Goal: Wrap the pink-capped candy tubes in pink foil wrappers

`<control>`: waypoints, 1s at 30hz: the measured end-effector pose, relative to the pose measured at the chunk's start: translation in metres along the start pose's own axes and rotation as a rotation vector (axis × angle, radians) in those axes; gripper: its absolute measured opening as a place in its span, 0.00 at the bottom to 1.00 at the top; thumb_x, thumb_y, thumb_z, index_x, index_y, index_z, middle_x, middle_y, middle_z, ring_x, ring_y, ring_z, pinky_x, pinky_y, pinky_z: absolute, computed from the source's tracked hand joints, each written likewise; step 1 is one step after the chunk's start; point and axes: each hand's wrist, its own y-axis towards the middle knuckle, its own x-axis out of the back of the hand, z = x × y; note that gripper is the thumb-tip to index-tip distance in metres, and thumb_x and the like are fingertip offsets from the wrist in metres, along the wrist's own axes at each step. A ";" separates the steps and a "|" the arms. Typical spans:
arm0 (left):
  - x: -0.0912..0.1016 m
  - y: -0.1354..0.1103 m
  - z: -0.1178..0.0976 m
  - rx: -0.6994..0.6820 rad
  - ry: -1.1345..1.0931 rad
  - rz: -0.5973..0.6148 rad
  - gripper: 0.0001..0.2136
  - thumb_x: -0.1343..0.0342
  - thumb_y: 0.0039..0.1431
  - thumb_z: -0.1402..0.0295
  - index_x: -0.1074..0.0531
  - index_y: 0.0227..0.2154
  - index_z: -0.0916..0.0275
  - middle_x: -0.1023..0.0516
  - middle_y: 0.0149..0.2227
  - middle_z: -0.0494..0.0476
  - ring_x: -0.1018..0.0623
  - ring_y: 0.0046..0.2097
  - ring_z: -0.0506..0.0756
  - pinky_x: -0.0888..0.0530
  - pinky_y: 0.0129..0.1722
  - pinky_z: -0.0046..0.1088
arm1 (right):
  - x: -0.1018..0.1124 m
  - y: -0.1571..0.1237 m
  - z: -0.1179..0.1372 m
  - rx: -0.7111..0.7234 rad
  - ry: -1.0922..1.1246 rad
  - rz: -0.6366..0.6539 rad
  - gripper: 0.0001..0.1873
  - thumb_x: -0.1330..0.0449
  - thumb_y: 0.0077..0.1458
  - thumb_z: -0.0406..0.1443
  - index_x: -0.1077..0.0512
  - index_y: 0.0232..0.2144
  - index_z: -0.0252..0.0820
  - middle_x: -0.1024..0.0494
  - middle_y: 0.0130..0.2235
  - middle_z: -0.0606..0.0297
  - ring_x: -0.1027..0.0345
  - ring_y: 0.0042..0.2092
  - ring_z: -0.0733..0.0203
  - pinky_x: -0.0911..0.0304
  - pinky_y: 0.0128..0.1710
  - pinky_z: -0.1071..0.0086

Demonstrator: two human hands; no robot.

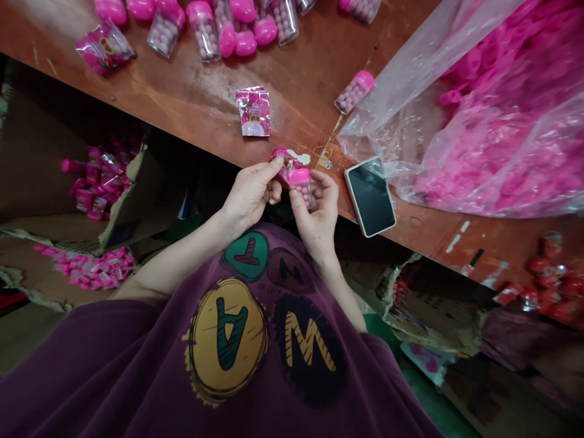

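Observation:
At the table's near edge my right hand [322, 213] is closed on a small clear jar [302, 191] of pink candy balls with a pink lid. Between the thumb and fingers of my left hand [250, 194] is a shiny pink printed wrapper [283, 163], which meets the lid side of the jar. Whether the jar is partly inside the wrapper I cannot tell. A flat stack of pink printed wrappers [253, 112] lies on the table just beyond my hands. Another candy jar [354, 92] rests on its side farther right.
Several jars [203, 30] and a wrapped jar [104, 47] lie along the far side. A phone [371, 196] and a clear bag of pink plastic pieces [483, 152] are at right. Cardboard boxes [123, 210] of pink items stand below left; red wrapped items [550, 277] lie far right.

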 end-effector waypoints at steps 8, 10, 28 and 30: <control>-0.002 -0.003 0.002 -0.012 0.024 0.008 0.20 0.30 0.65 0.53 0.27 0.26 0.62 0.32 0.16 0.45 0.35 0.16 0.44 0.38 0.19 0.21 | 0.002 0.003 -0.011 -0.043 0.183 0.036 0.29 0.28 0.60 0.52 0.33 0.57 0.53 0.23 0.45 0.67 0.25 0.40 0.65 0.22 0.42 0.68; -0.001 -0.003 0.003 -0.024 0.033 -0.016 0.19 0.29 0.64 0.55 0.27 0.27 0.62 0.32 0.16 0.45 0.35 0.16 0.43 0.39 0.18 0.20 | 0.000 0.003 -0.015 0.059 0.089 -0.031 0.29 0.29 0.62 0.51 0.34 0.58 0.54 0.24 0.50 0.63 0.23 0.50 0.60 0.22 0.53 0.61; -0.004 -0.004 -0.006 0.123 -0.085 0.026 0.16 0.33 0.68 0.59 0.28 0.30 0.63 0.28 0.21 0.45 0.33 0.17 0.42 0.38 0.18 0.20 | 0.016 -0.007 -0.014 0.146 -0.102 -0.035 0.28 0.32 0.64 0.50 0.32 0.62 0.55 0.22 0.50 0.61 0.22 0.48 0.56 0.20 0.53 0.53; -0.004 -0.005 -0.006 0.126 -0.068 0.035 0.17 0.33 0.68 0.57 0.28 0.29 0.62 0.29 0.20 0.45 0.33 0.17 0.43 0.37 0.19 0.20 | 0.016 -0.007 -0.015 0.147 -0.117 -0.037 0.28 0.32 0.64 0.50 0.31 0.62 0.54 0.22 0.50 0.61 0.22 0.47 0.56 0.20 0.53 0.53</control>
